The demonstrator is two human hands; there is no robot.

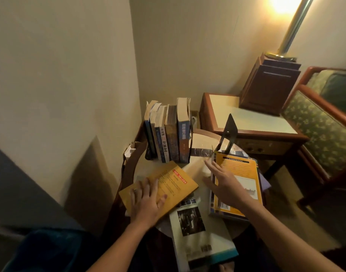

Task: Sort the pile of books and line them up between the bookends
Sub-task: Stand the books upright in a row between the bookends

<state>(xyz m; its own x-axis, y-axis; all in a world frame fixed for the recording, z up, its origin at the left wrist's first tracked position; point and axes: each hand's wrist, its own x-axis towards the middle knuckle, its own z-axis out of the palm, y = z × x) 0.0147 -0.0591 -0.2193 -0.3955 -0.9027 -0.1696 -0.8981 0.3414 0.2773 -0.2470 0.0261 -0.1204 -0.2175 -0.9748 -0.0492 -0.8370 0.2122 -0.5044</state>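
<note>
Corner of a cream-walled room, dim and lamp-lit, with a small round table [193, 167] set into it. At the table's left, the left hand [146, 201] lies flat with straight fingers on a yellow book [174, 179] that lies cover-up. Behind it a row of upright books [168, 134] stands at the table's back edge. A dark bookend [148, 155] at the row's left end is mostly hidden and hard to make out. At the near edge a white book [199, 232] meets the yellow one and overhangs the table.

The right hand [225, 183], blurred, has its fingers spread and straight at the left edge of the pile of books [238, 173]; contact cannot be told. A black pointed bookend [230, 130] rises behind the pile, its foot hidden. Further right stand a side table [246, 122] and a chair [315, 124], the chair cut off by the frame.
</note>
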